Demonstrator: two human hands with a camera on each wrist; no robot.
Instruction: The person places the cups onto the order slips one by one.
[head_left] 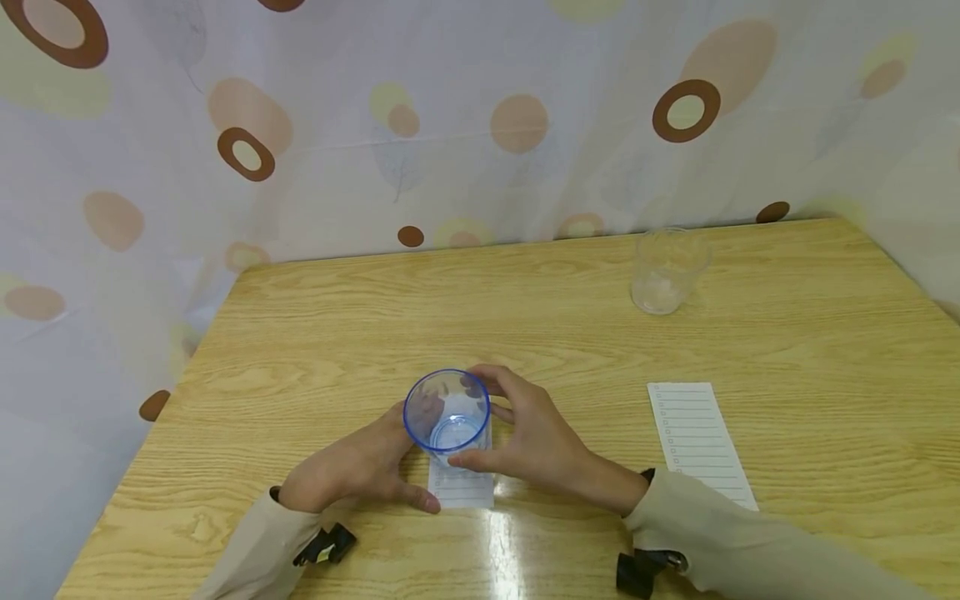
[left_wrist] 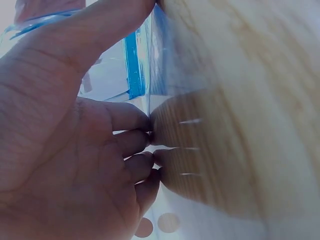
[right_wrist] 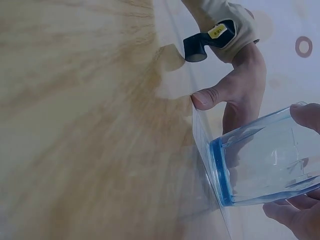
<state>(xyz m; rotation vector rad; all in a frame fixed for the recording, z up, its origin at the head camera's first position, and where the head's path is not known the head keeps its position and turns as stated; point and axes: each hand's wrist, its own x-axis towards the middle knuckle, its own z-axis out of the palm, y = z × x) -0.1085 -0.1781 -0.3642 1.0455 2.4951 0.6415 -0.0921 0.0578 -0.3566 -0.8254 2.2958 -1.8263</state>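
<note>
A clear tumbler with a blue rim (head_left: 448,417) stands upright in the head view, over a small lined paper sheet (head_left: 467,493). My right hand (head_left: 542,437) grips it from the right, thumb in front and fingers round the far side. In the right wrist view the blue-tinted base (right_wrist: 223,172) leans a little at the paper; whether it fully rests there I cannot tell. My left hand (head_left: 360,467) lies at the tumbler's left, its fingertips on the table in the left wrist view. Its extended thumb (right_wrist: 206,99) is at the paper's near left edge.
A second lined sheet with checkboxes (head_left: 701,437) lies to the right, partly under the right sleeve. Toward the back right stands a clear glass (head_left: 666,279). The wooden table (head_left: 360,333) meets a patterned curtain (head_left: 450,183) at its back edge.
</note>
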